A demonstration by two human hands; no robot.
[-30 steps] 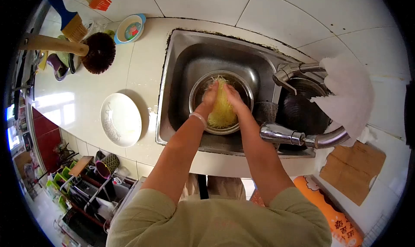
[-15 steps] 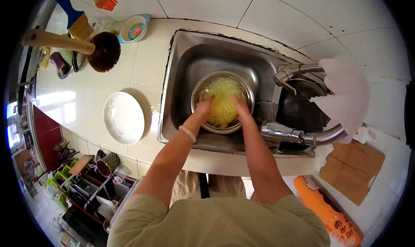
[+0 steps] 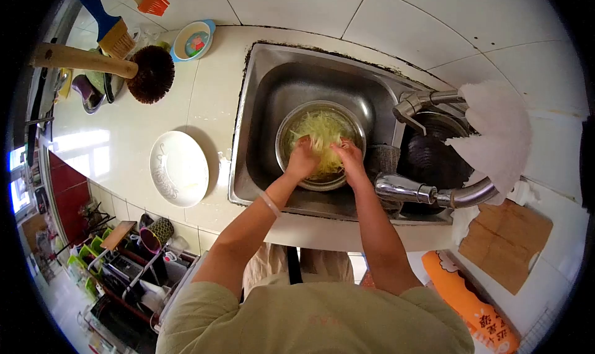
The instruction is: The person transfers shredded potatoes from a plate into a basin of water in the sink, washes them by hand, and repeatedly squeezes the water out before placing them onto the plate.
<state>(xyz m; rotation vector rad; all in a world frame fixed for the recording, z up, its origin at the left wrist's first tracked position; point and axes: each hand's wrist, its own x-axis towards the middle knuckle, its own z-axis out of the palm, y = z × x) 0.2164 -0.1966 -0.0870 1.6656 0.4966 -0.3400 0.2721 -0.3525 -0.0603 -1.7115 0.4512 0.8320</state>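
Observation:
A round metal bowl (image 3: 286,121) sits in the steel sink (image 3: 260,106), holding pale yellow-green shreds (image 3: 323,131) in what looks like water. My left hand (image 3: 304,158) is in the left side of the bowl, its fingers curled into the shreds. On the right side, my right hand (image 3: 350,156) has its fingers bent round the shreds too. Both hands are closed on part of the heap, and the tips of the fingers are partly hidden by it. A light bracelet (image 3: 269,203) circles my left forearm.
An oval white plate (image 3: 179,168) lies on the counter left of the sink. The faucet (image 3: 406,190) reaches in from the right, near a dark round pan (image 3: 434,155). A round brush (image 3: 152,74) and a small blue-rimmed bowl (image 3: 193,41) are at the upper left.
My hands first parted from a pressed-together pose around the shreds and spread at the bowl's sides. Now they have moved inward, fingers curled, and the shreds are bunched between them.

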